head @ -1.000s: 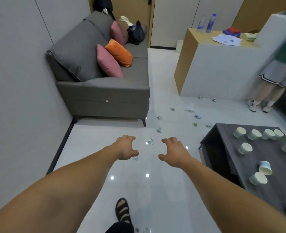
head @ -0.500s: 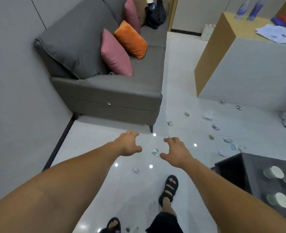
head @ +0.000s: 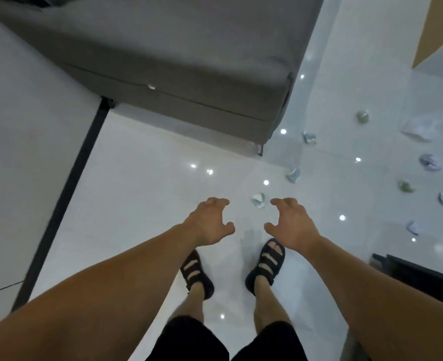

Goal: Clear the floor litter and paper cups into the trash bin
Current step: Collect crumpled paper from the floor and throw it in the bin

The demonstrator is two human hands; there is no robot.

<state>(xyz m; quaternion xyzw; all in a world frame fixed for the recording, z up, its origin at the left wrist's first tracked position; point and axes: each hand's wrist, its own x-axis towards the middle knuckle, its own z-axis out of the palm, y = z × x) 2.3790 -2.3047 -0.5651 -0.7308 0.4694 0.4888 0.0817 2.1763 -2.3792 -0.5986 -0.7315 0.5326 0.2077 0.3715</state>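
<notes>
Floor [head: 137,194] of glossy white tile, seen from almost straight above, with two bare forearms reaching out over it. The left hand [head: 210,222] and the right hand [head: 292,225] hang side by side with a clear gap between them, backs up and turned a little toward each other. On each hand the fingers are loosely curled, claw-like, and the thumb stands away from them, so the grip is wide and slack. Neither hand holds or touches anything.

Just beyond the gap between the hands, nearer the right hand's fingertips, a crumpled paper scrap [head: 258,200] lies on the floor, whitish with blue-green print. How high the hands are above it cannot be told. Past the right hand and farther out, more scraps [head: 293,175] trail away in a loose line. Well off to the right of that hand lie a flat white sheet [head: 418,127] and several small crumpled bits [head: 429,162].

Below the hands stand the person's feet in black strapped sandals [head: 267,261], with black shorts at the bottom edge. Ahead of the left hand is the end of a grey sofa [head: 189,61]. A grey wall [head: 19,126] runs far to that hand's left. Beside the right forearm, a corner of a dark table [head: 423,276] shows.
</notes>
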